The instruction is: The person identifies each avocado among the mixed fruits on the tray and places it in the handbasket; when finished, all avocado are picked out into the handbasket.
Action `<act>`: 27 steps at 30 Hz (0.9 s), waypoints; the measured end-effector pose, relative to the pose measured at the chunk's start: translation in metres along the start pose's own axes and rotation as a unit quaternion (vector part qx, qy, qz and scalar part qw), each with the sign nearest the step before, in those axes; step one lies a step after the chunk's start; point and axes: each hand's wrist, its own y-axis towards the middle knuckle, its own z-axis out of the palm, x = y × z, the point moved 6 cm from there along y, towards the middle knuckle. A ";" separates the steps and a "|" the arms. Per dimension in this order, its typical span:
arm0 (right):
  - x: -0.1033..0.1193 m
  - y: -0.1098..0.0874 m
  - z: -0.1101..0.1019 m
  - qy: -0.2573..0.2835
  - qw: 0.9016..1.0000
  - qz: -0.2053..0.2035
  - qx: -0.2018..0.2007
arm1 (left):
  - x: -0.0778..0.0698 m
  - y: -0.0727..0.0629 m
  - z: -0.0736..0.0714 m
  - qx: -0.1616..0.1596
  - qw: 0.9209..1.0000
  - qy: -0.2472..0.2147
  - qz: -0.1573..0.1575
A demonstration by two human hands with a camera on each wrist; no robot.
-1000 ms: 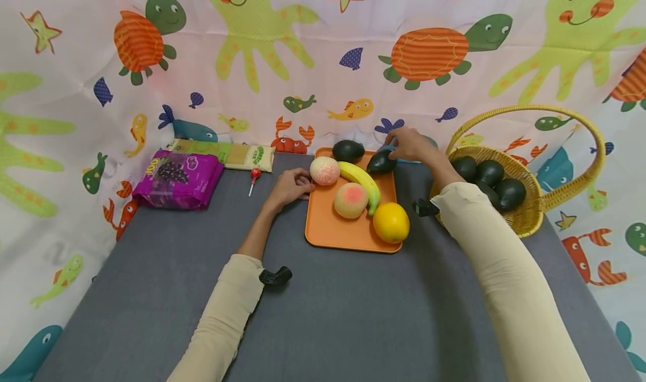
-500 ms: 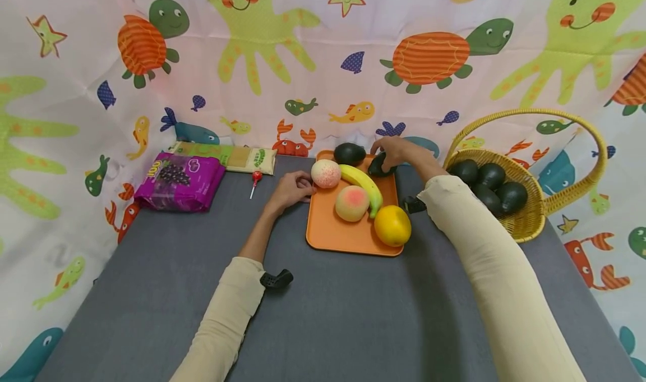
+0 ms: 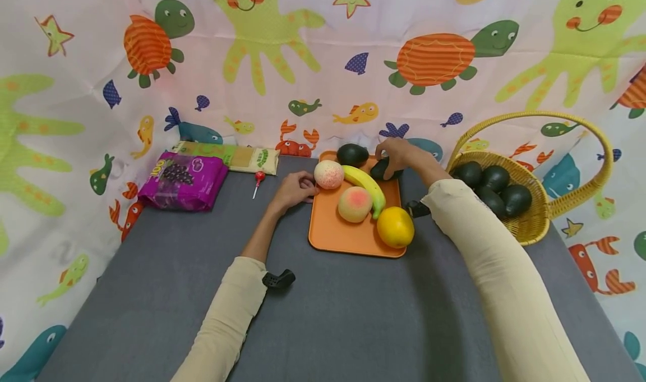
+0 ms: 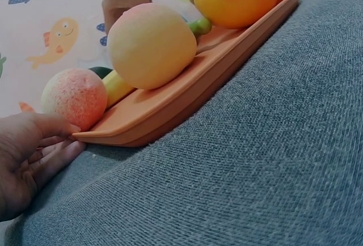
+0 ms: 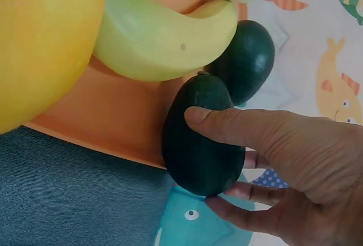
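Observation:
In the head view my right hand (image 3: pixel 401 156) is over the tray's back right corner. It holds a dark green avocado (image 5: pixel 198 144), thumb on top and fingers curled round the far side in the right wrist view. A second avocado (image 3: pixel 352 155) lies beside it at the tray's back edge. My left hand (image 3: pixel 294 188) pinches the left rim of the orange tray (image 3: pixel 343 239), thumb and fingers at its edge beside the speckled peach (image 4: pixel 76 98). On the tray also lie a banana (image 3: pixel 365 183), a second peach (image 3: pixel 355 205) and a yellow-orange fruit (image 3: pixel 395 228).
A yellow wicker basket (image 3: pixel 537 233) with a tall handle stands right of the tray, holding several avocados (image 3: pixel 516 199). At the back left are a purple grape package (image 3: pixel 184 183), a flat beige-green packet (image 3: pixel 249 159) and a red lollipop (image 3: pixel 259 176). A printed cloth hangs behind.
My right hand has moved from fingertips at the avocado's back end to a grip over its top. The left hand has stayed at the tray rim. The view has shifted slightly.

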 end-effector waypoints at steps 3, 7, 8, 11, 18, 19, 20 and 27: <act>0.001 -0.004 -0.004 0.004 1.000 -0.006 -0.022 | 0.001 0.000 0.000 0.000 1.000 0.002 -0.003; 0.005 -0.011 -0.013 0.002 0.999 -0.012 -0.051 | 0.000 0.000 0.000 -0.001 1.000 0.002 0.002; 0.005 -0.013 -0.015 0.001 0.999 -0.012 -0.053 | -0.001 0.000 0.000 0.000 1.000 0.002 0.003; 0.007 -0.018 -0.019 -0.005 0.998 -0.013 -0.057 | 0.000 0.001 0.000 0.001 1.000 0.006 0.002; 0.011 -0.036 -0.029 0.005 0.996 -0.023 -0.082 | 0.000 0.001 0.002 -0.001 1.000 0.007 -0.001; 0.012 -0.040 -0.031 0.007 0.996 -0.027 -0.089 | 0.000 0.001 0.002 0.000 1.000 0.008 0.000; 0.013 -0.045 -0.033 0.009 0.995 -0.034 -0.095 | 0.000 0.001 0.002 0.002 1.000 0.008 0.000; 0.016 -0.092 -0.052 0.027 0.988 -0.050 -0.142 | 0.001 0.002 0.003 0.004 1.000 0.000 -0.004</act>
